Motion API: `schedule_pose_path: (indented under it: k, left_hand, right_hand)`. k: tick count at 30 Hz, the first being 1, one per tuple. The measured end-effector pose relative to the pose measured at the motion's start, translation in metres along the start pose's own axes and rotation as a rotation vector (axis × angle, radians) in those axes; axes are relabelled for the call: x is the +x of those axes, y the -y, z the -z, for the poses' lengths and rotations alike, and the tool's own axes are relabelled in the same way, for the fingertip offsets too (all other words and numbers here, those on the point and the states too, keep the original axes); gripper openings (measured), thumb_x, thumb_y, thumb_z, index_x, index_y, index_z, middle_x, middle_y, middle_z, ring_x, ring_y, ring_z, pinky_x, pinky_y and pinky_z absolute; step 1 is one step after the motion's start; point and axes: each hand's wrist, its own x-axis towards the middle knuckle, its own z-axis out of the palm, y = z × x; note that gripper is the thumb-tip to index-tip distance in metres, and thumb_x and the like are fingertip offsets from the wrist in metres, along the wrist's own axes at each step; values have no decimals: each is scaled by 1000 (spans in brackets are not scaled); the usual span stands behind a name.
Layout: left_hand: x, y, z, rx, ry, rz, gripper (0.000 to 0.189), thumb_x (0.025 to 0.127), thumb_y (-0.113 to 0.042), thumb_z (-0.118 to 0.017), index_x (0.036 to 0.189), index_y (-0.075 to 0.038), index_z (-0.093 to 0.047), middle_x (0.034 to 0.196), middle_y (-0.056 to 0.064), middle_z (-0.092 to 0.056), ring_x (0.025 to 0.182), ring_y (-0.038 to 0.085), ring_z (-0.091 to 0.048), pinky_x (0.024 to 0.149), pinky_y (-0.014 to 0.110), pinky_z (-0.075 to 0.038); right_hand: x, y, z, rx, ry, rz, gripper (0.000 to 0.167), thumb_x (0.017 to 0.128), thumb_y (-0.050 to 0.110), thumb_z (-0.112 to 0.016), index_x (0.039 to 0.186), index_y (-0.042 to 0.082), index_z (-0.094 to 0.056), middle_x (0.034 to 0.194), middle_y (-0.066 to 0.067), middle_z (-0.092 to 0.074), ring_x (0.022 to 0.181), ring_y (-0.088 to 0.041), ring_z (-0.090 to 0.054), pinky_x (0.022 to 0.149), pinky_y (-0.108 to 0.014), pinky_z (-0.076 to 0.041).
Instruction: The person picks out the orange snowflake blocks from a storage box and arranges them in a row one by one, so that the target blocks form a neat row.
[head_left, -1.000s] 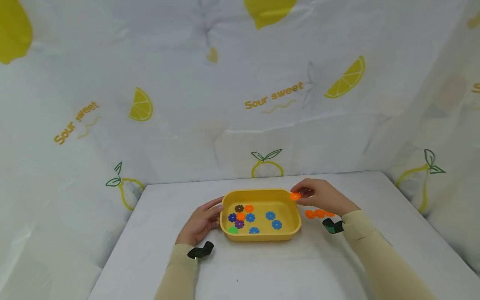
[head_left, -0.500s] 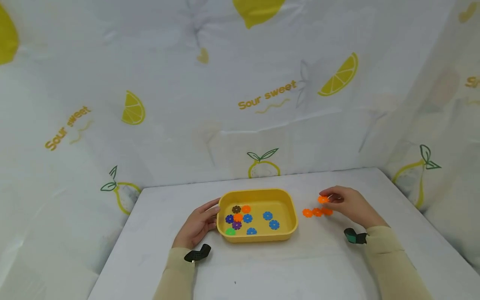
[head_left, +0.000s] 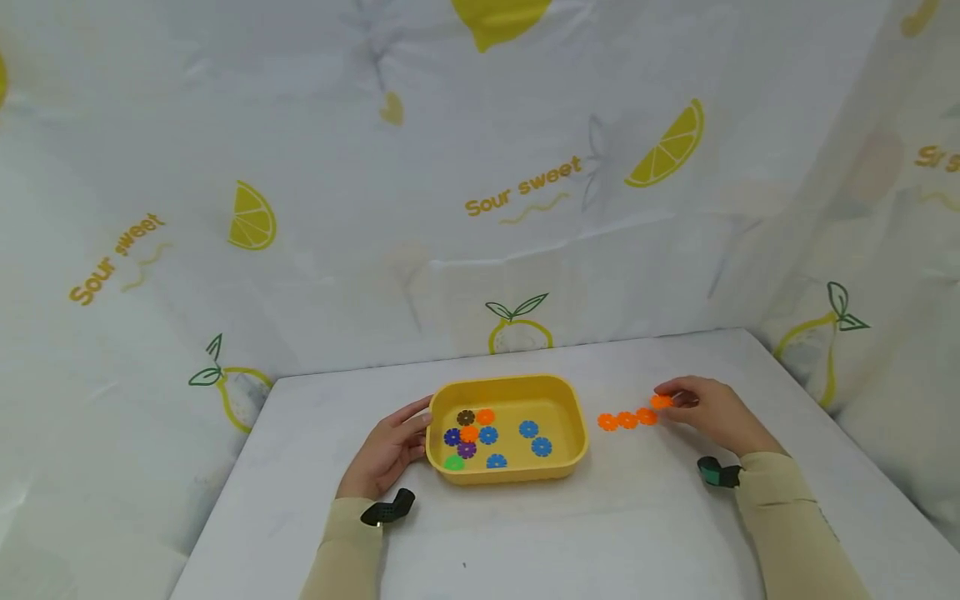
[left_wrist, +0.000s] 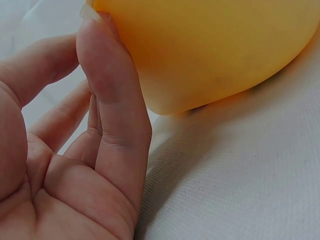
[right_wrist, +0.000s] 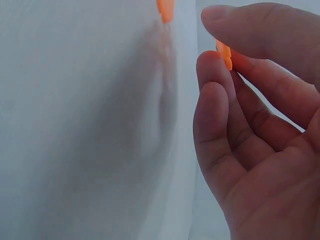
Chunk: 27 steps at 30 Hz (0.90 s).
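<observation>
Orange disc is pinched by thumb and fingers of the right hand, at the right end of three orange discs on the desk; so thin a piece perhaps needs only this light hold. The left hand grips the left side of the yellow tray, seemingly for steadiness. Whether the held disc touches its neighbour, I cannot tell.

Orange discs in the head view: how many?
6: left disc, middle disc and right disc in a row on the table; a pinched disc in the right hand; rear disc and front disc in the yellow tray. More may be hidden.
</observation>
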Motion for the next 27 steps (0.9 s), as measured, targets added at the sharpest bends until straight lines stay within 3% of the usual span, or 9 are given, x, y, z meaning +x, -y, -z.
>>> schedule_pose_path:
  k: [7,17,27]
  left_hand:
    - [2,3,2,0,22,-2,59,102,-38,-76,157,-23,-58,127,8,-74,88,14,-69,81,25,-64]
    - [1,1,2,6,16,-2,62,100,-42,-78,156,-26,-59,131,9,-73,89,15,-68,82,24,-63]
    - [0,-1,1,7,6,-4,63,99,-41,-80,157,-25,-59,134,10,-72,89,16,-67,81,24,-63]
  right_hand:
    - [-1,-12,-1,-20,2,-17,40,97,25,-82,130,5,-74,133,-22,-71,113,-35,-68,88,-41,-59]
    - [4,-14,-3,-27,17,-44,38,97,24,-81,129,5,-74,129,-19,-72,112,-34,-67,91,-45,-59]
    - [4,-8,-5,-26,25,-70,36,97,21,-80,128,4,-73,127,-20,-71,109,-33,-65,86,-38,-57]
